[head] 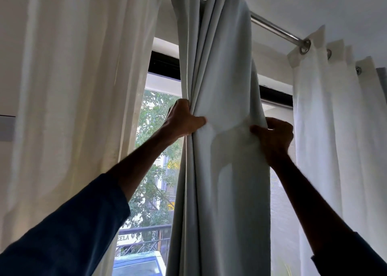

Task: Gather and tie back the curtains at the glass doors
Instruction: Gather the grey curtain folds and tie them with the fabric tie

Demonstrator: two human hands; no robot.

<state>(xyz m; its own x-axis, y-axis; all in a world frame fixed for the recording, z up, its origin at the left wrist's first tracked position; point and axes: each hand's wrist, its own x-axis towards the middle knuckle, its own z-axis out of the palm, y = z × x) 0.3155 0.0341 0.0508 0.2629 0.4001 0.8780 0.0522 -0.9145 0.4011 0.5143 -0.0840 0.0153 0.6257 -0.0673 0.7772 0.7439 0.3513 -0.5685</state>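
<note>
The pale grey-blue fabric curtain hangs bunched at the middle of the black-framed glass doors, from the silver metal rod up by the ceiling. The person reaches up with 2 hands. The left hand grips the bundle's left edge, fingers curled behind the folds and thumb pressed on the front. The right hand holds the right edge, fingers curled tight round the cloth. A cream fabric curtain hangs at the left and a white eyelet curtain at the right.
</note>
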